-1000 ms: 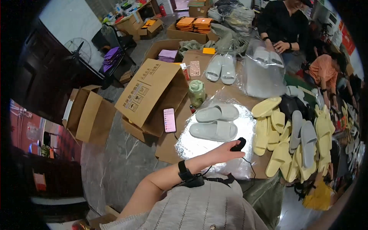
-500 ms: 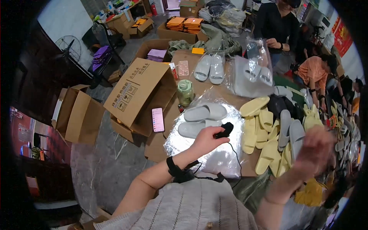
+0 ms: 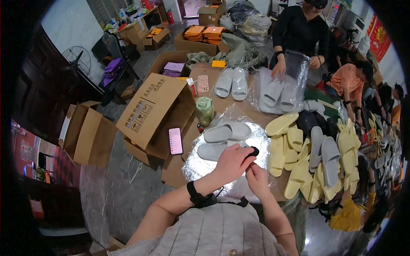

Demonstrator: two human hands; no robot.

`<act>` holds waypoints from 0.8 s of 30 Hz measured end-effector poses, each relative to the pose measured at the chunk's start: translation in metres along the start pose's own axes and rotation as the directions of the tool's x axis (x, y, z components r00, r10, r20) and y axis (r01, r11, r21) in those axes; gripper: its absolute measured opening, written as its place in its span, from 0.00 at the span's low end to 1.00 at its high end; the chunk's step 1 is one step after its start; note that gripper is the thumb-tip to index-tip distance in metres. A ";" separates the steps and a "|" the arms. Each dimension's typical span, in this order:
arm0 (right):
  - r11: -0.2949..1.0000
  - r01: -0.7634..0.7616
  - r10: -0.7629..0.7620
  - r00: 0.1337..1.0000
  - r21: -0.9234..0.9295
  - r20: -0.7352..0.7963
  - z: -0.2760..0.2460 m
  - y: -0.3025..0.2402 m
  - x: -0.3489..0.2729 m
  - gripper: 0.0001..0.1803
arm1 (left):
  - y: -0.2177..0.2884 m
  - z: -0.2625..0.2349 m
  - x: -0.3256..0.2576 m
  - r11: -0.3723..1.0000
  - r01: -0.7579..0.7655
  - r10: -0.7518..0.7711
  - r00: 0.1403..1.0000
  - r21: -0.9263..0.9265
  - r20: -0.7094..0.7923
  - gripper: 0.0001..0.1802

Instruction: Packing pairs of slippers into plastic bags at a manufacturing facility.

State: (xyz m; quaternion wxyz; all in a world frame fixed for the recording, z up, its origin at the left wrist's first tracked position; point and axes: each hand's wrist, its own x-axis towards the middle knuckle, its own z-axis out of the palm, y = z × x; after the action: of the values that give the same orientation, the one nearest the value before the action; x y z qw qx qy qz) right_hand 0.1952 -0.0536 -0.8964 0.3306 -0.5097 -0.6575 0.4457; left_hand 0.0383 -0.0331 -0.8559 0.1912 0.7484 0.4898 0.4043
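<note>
My left hand (image 3: 232,163) is closed around a small black object (image 3: 255,151), mostly hidden by the fingers. Just below it, my right hand (image 3: 258,178) has its fingertips drawn together against the left fingers; what they pinch is hidden. Both hands are above a stack of clear, shiny plastic bags (image 3: 198,171). A pair of light grey slippers lies on that stack: the upper slipper (image 3: 228,132) shows whole, while the lower slipper (image 3: 210,151) is partly covered by my left hand. A black strap (image 3: 194,193) circles my left wrist.
Yellow slippers (image 3: 277,158) and grey slippers (image 3: 330,160) pile up on the right. To the left are a phone (image 3: 175,141), a green bottle (image 3: 205,111) and an open carton (image 3: 149,111). Across the table, a person (image 3: 301,32) handles bagged grey slippers (image 3: 273,94).
My right hand has swung in from the far right to meet my left hand at the black object. Across the table, the person has lowered the bag of slippers onto the table.
</note>
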 end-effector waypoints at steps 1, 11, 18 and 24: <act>1.000 0.019 -0.019 0.999 0.000 -0.046 -0.003 -0.013 0.000 0.10 | 0.002 -0.001 0.002 1.000 -0.011 0.011 1.000 0.005 -0.011 0.14; 0.664 -0.317 0.187 0.947 0.678 0.260 -0.016 -0.005 0.012 0.10 | 0.007 0.002 -0.002 0.993 0.088 -0.083 0.994 -0.074 0.077 0.12; -0.379 -0.414 0.098 0.871 0.828 0.481 -0.031 0.033 0.009 0.21 | 0.012 0.019 -0.012 0.993 -0.117 0.117 0.990 -0.006 0.079 0.09; -0.404 -0.007 0.148 0.986 0.915 0.073 -0.031 0.024 -0.017 0.25 | 0.018 0.031 -0.005 0.977 -0.161 0.167 0.985 -0.143 0.030 0.09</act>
State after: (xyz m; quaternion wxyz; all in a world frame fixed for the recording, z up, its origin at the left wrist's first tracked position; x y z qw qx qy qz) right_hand 0.2360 -0.0600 -0.9059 0.6015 -0.0671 0.0642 0.7934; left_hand 0.0722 -0.0426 -0.8639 0.2192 0.7793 0.3926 0.4365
